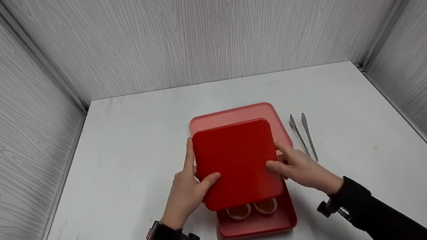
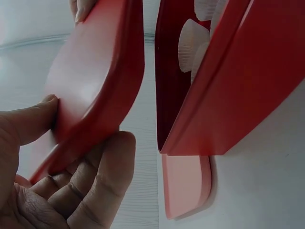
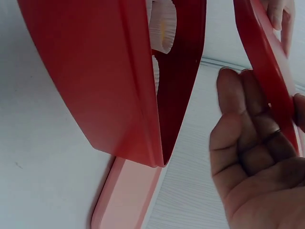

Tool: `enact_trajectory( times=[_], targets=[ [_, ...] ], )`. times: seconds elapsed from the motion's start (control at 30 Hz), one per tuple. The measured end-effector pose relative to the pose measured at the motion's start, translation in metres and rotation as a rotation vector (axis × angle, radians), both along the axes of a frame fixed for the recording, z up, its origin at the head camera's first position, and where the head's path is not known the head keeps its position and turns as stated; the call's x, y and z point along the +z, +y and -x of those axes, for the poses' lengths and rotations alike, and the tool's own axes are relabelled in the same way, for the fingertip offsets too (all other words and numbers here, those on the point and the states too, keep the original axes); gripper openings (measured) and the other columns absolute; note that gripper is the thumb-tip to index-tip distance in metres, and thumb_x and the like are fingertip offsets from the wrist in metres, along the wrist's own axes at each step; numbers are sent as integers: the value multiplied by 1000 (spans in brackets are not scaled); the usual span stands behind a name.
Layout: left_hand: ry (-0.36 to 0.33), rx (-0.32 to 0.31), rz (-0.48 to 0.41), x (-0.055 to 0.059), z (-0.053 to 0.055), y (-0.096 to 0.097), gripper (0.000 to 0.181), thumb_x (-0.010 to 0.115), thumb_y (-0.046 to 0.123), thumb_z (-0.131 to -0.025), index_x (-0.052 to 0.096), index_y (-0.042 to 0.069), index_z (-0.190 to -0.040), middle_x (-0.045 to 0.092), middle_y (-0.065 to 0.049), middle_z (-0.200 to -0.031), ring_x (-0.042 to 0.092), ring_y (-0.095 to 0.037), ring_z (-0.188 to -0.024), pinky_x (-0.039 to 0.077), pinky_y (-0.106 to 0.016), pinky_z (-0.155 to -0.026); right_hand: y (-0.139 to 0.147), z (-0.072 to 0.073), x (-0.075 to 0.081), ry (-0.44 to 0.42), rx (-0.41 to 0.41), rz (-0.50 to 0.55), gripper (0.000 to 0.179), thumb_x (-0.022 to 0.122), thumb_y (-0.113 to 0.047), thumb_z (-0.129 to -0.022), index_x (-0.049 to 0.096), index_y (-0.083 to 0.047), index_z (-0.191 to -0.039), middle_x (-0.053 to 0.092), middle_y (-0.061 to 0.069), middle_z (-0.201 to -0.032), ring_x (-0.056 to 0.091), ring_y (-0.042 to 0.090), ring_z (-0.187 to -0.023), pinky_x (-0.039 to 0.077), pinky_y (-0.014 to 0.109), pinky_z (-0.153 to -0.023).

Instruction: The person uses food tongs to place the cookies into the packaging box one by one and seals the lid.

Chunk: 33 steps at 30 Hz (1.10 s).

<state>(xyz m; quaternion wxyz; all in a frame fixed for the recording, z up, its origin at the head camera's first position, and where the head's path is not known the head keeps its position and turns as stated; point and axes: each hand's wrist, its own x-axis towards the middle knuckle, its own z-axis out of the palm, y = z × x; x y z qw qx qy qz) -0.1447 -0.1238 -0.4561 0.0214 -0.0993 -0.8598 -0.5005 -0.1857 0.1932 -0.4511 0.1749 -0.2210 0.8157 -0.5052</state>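
Note:
A red lid [image 1: 237, 164] is held up between both hands, above a red box [image 1: 257, 226]. My left hand [image 1: 187, 190] grips its left edge, thumb on top and fingers along the side and beneath. On the opposite edge, my right hand [image 1: 300, 166] pinches the lid, its thumb over the top. Inside the box, two round pastries in pale paper cups [image 1: 266, 206] show below the lid's near edge; the rest of the inside is hidden in the head view. Both wrist views show the lid apart from the box rim, with white paper cups [image 2: 193, 45] inside.
Behind the box lies a pink tray [image 1: 233, 116], partly covered by the lid in the head view. Metal tongs [image 1: 308, 135] lie on the white table [image 1: 132, 158] to the right of the tray. Grey wood-grain panels [image 1: 206, 27] close the back and both sides.

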Motion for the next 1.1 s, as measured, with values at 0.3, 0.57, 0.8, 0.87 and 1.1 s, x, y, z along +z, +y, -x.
enact_trajectory(
  times=[0.3,0.57,0.8,0.87,1.1],
  targets=[
    [-155,-37,41,-10,-5,8,107,74,39,-93,-2,20,-166,67,2,-75,62,-15,-58,56,-32,-56,9,-15,-1,-68,-38,-106,43,65,-38,-101,47,-13,-130,69,7,-87,63,21,-67,57,41,-59],
    [-210,-60,136,-17,-8,14,110,75,44,-91,1,13,-166,62,1,-67,53,-14,-56,44,-29,-53,14,-26,-9,-109,-42,-174,46,67,-36,-100,50,-10,-134,59,2,-66,52,16,-55,40,24,-51],
    [-263,-34,214,-22,-10,20,111,78,44,-88,5,11,-166,47,2,-60,39,-13,-53,33,-27,-51,16,-31,-14,-97,-68,-213,63,69,-34,-99,42,-15,-153,56,0,-62,51,15,-54,40,25,-49],
    [-275,-36,224,-24,-10,21,112,78,45,-88,6,10,-166,47,2,-61,40,-14,-55,32,-29,-52,17,-32,-15,-94,-74,-220,71,69,-34,-99,35,-16,-159,55,-1,-61,50,13,-53,40,25,-49],
    [-302,-49,236,-29,-8,24,113,79,48,-86,10,4,-164,65,-5,-77,60,-21,-76,47,-37,-69,17,-37,-19,-115,-88,-235,81,69,-37,-99,26,-12,-163,54,-2,-59,49,12,-51,39,25,-47]
  ],
)
